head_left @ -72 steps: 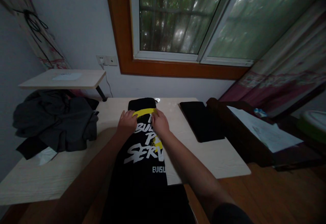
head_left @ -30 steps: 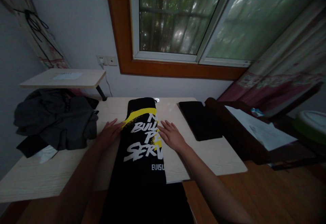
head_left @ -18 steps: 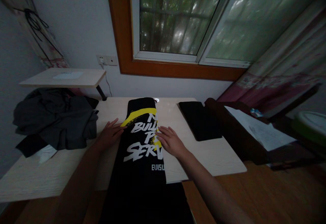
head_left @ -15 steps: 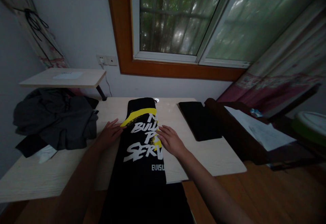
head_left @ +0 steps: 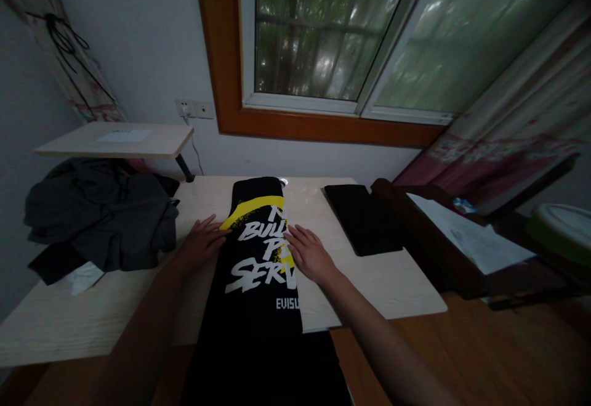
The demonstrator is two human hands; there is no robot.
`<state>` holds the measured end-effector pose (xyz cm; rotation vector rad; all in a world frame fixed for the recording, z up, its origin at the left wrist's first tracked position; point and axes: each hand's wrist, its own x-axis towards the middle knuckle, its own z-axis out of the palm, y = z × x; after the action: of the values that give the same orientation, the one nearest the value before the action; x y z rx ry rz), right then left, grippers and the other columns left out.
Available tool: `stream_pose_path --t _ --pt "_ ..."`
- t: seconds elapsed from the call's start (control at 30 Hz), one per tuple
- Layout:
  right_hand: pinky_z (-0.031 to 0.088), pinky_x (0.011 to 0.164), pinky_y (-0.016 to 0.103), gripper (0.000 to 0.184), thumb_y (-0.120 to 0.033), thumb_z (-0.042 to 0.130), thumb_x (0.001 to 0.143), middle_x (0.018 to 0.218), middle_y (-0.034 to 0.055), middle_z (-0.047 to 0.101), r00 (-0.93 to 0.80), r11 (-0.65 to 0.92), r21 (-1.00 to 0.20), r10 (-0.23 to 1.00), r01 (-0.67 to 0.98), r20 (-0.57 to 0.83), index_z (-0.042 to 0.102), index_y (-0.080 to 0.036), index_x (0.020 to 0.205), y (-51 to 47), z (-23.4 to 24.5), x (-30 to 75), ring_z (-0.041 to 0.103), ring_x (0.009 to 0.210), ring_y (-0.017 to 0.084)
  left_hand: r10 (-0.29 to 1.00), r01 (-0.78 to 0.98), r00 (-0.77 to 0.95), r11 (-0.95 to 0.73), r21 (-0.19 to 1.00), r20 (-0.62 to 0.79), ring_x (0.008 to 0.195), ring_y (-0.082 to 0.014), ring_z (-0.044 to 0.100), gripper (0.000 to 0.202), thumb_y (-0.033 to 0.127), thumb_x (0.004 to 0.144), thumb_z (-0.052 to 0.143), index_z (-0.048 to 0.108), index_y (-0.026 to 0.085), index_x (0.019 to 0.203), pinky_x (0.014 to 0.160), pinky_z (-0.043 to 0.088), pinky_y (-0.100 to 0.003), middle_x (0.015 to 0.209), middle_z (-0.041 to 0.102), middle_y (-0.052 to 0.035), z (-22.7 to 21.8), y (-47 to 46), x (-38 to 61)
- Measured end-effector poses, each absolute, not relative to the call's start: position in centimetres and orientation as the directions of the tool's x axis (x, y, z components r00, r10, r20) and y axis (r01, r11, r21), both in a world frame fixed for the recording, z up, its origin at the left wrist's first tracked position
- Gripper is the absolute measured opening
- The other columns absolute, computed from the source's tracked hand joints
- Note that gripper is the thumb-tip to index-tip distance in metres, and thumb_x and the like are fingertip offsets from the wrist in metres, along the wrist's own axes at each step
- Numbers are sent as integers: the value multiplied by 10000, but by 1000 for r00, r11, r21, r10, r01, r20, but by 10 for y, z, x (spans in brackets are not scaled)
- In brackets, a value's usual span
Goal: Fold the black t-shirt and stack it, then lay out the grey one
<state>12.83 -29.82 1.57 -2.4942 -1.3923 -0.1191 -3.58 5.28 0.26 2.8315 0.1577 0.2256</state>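
A black T-shirt [head_left: 263, 320], folded into a long strip, lies over the table with its lower part hanging past the front edge. White lettering and a yellow band are printed on it. My left hand [head_left: 202, 243] rests at its left edge, fingers stretched out and fingertips touching the cloth by the yellow band. On the opposite edge, my right hand [head_left: 310, 253] lies with its fingers extended over the cloth, near the cut-off lettering. Neither hand grips the fabric. The shirt's underside is hidden.
A heap of dark grey clothing [head_left: 101, 215] sits at the left under a small raised shelf [head_left: 161, 141]. A flat black item [head_left: 362, 218], perhaps folded cloth, lies right on the pale table [head_left: 392, 292]. Beyond it is a dark brown piece of furniture holding white paper [head_left: 471, 236].
Both hands stay at the shirt's two edges with almost no movement. The view has shifted very slightly.
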Motion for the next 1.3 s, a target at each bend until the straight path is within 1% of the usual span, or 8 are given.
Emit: stream_pose_path --t 0.13,0.3,0.47,0.6,0.7,1.07,1.2,1.3 --pt "284 1237 488 469 -416 357 1082 1627 33 391 532 -498 -195 824 845 198 531 -285 1497 -297 17 127 338 1519 259 107 73 988 -959 275 111 1563 -308 224 453 530 1024 393 623 392 1389 1229 151 -658 1532 541 -35 6 50 -37" --pt "255 1248 496 481 -386 325 1087 1625 27 392 540 -509 -197 823 838 174 490 -274 1525 -297 17 127 316 1531 241 78 57 994 -965 258 73 1585 -313 123 485 551 1026 380 551 401 1454 1223 118 -685 1551 517 -30 6 49 -36" --pt "259 1245 495 473 -351 347 1079 1599 39 437 539 -506 -201 823 839 179 491 -274 1523 -297 18 127 331 1525 226 73 51 994 -967 250 79 1584 -325 121 484 565 1018 396 545 414 1454 1221 117 -691 1536 536 -16 5 49 -35" --pt "255 1246 494 459 -388 347 1085 1609 28 423 526 -491 -201 829 847 190 519 -295 1500 -297 20 125 330 1525 229 67 48 995 -970 239 76 1581 -352 118 513 611 997 422 524 429 1465 1216 110 -704 1563 502 -13 4 47 -35" --pt "241 1250 500 467 -416 346 1084 1620 27 402 535 -503 -197 824 842 187 517 -297 1502 -297 19 125 323 1528 238 69 46 994 -971 235 88 1580 -353 118 523 611 998 418 510 425 1478 1218 120 -698 1542 528 -21 5 45 -35" --pt "215 1251 517 509 -329 311 1072 1628 48 384 556 -520 -224 818 825 150 434 -231 1556 -293 17 125 286 1543 230 128 108 990 -963 248 65 1589 -305 97 516 480 1057 267 481 377 1516 1232 120 -670 1532 541 6 3 42 -32" --pt "212 1251 512 510 -319 308 1071 1627 53 391 570 -535 -219 808 816 151 431 -222 1557 -289 18 124 277 1547 225 154 132 984 -965 224 84 1590 -319 77 519 446 1058 266 498 345 1511 1213 139 -705 1523 550 -15 0 40 -29" --pt "210 1250 510 509 -319 302 1074 1629 53 391 578 -547 -206 802 812 148 425 -221 1558 -285 17 126 270 1549 225 170 150 981 -968 200 90 1592 -323 31 520 435 1059 255 492 348 1514 1197 138 -737 1551 516 -1 0 39 -25"
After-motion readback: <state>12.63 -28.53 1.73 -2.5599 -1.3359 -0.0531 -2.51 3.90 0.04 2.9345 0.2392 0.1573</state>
